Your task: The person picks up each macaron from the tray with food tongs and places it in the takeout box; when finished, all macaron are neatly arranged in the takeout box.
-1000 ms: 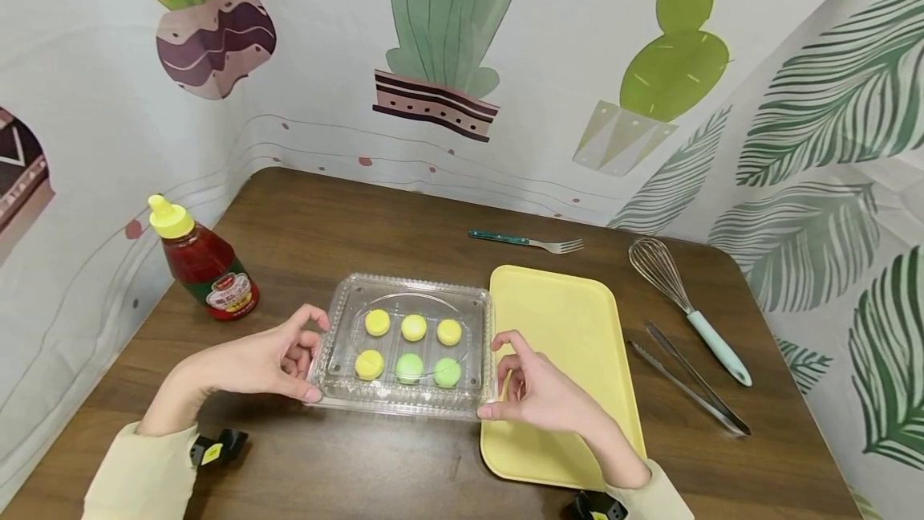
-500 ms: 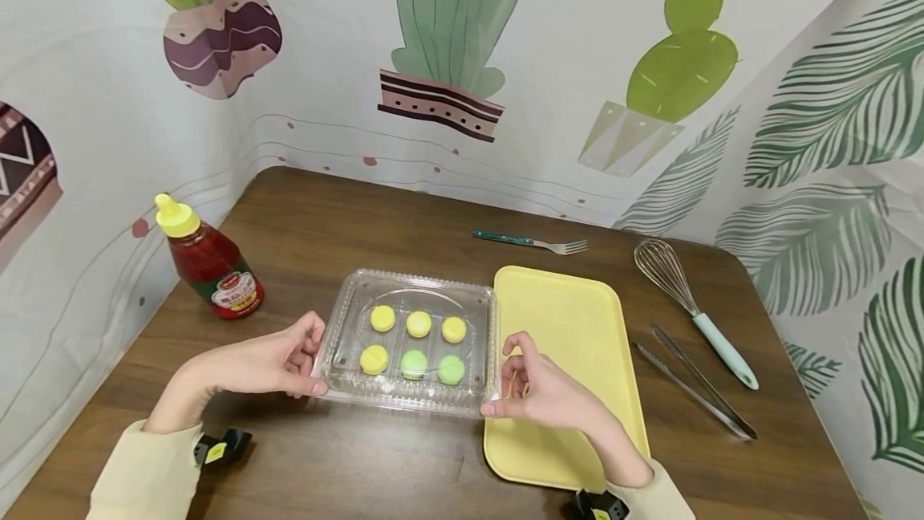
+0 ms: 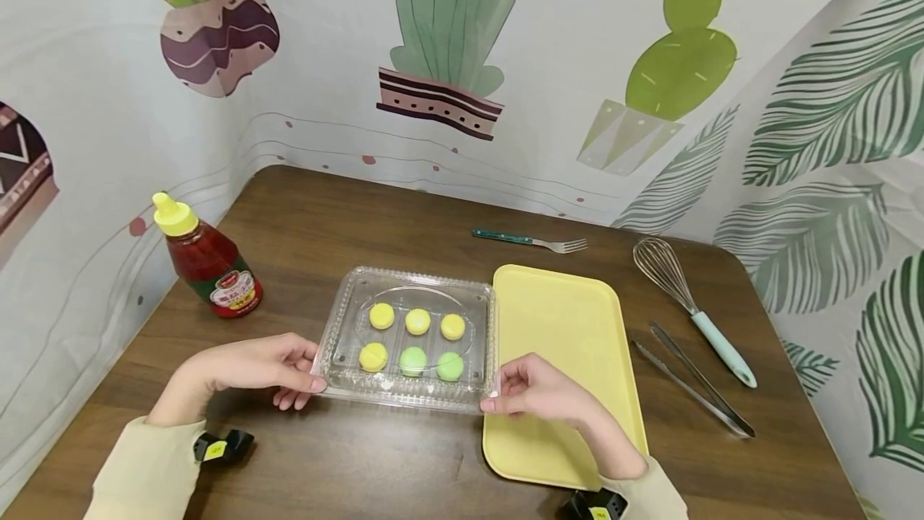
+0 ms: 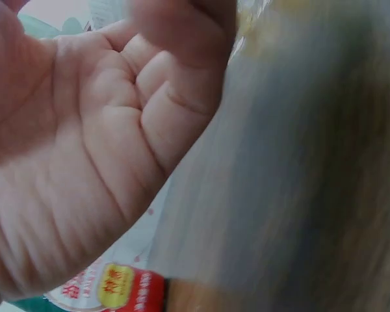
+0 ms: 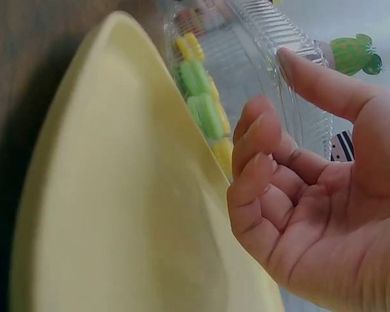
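Observation:
A clear plastic clamshell box (image 3: pixel 407 396) with its lid down sits in the middle of the head view. Inside it are several yellow macarons (image 3: pixel 382 315) and two green macarons (image 3: pixel 413 362), in two rows. My left hand (image 3: pixel 270 363) pinches the near left corner, thumb on the rim and fingers low beside it. At the near right corner, my right hand (image 3: pixel 537 392) grips the rim with its thumb, fingers curled below. In the right wrist view, the thumb meets the ridged edge of the box (image 5: pixel 273 39). The left wrist view shows mostly palm (image 4: pixel 84 143), blurred.
A yellow tray (image 3: pixel 570 311) lies right of the box, partly beneath my right hand. Farther right are metal tongs (image 3: pixel 693 383) and a whisk (image 3: pixel 696 315). A green-handled fork (image 3: pixel 530 241) lies at the back, and a red sauce bottle (image 3: pixel 209 259) stands at the left.
Both hands' raised index fingers have come down along the box sides, and each hand now sits lower at the near corners. The box stays in almost the same place.

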A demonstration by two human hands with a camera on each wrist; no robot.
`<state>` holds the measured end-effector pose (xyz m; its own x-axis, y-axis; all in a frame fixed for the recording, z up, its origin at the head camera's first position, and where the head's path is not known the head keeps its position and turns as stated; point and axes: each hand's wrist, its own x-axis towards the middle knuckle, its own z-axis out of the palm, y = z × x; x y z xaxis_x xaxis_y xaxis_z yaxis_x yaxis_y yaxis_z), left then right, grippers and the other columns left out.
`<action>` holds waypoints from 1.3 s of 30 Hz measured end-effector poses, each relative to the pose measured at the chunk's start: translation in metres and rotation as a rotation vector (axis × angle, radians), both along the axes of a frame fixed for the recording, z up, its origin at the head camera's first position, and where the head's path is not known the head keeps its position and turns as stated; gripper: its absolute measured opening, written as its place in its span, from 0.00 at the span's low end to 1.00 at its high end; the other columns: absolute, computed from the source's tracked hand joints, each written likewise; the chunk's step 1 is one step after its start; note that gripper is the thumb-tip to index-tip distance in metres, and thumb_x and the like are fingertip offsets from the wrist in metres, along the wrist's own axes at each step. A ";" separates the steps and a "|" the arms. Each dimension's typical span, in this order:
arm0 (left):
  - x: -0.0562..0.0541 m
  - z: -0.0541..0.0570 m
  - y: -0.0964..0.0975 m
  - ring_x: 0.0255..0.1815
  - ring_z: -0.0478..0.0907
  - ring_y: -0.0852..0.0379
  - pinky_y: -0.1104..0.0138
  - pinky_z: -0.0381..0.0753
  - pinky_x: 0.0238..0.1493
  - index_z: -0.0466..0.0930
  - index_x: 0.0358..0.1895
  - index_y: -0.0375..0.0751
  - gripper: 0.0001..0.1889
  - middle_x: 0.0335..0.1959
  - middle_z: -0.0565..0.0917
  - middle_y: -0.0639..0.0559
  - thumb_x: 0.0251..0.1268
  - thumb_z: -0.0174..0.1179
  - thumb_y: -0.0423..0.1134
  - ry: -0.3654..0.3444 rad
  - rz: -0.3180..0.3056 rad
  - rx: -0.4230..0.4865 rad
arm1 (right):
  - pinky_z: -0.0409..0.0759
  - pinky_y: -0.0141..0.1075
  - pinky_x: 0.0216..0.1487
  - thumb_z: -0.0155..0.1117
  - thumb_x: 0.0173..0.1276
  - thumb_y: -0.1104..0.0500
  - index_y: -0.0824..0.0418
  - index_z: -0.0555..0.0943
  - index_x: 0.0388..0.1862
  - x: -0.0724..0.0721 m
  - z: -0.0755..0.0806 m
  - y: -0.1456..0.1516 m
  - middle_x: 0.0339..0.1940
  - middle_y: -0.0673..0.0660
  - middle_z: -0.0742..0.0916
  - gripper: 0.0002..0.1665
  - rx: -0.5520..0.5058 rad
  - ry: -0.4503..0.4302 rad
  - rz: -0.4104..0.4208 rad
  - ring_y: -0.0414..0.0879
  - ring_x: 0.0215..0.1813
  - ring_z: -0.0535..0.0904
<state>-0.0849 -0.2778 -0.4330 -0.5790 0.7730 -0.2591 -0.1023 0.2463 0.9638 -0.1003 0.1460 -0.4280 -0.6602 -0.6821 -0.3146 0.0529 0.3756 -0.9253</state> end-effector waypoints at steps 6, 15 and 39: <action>-0.003 -0.004 0.000 0.17 0.72 0.62 0.71 0.70 0.16 0.75 0.37 0.20 0.11 0.21 0.74 0.24 0.72 0.55 0.30 -0.041 -0.038 0.095 | 0.71 0.28 0.25 0.70 0.66 0.61 0.76 0.78 0.26 0.000 -0.005 0.000 0.16 0.50 0.81 0.18 -0.041 -0.067 0.032 0.40 0.20 0.76; -0.008 -0.011 -0.001 0.16 0.73 0.67 0.74 0.69 0.17 0.74 0.35 0.16 0.12 0.21 0.77 0.25 0.72 0.54 0.29 -0.122 -0.058 0.177 | 0.77 0.29 0.27 0.69 0.66 0.63 0.80 0.77 0.28 -0.001 -0.004 -0.001 0.17 0.51 0.84 0.18 -0.098 -0.189 0.006 0.39 0.20 0.79; -0.008 -0.014 0.002 0.19 0.78 0.67 0.77 0.73 0.21 0.72 0.36 0.13 0.13 0.22 0.85 0.51 0.69 0.55 0.28 -0.173 0.020 0.204 | 0.77 0.29 0.24 0.67 0.66 0.66 0.76 0.77 0.26 0.000 -0.007 -0.004 0.15 0.50 0.82 0.14 -0.149 -0.192 -0.024 0.39 0.18 0.78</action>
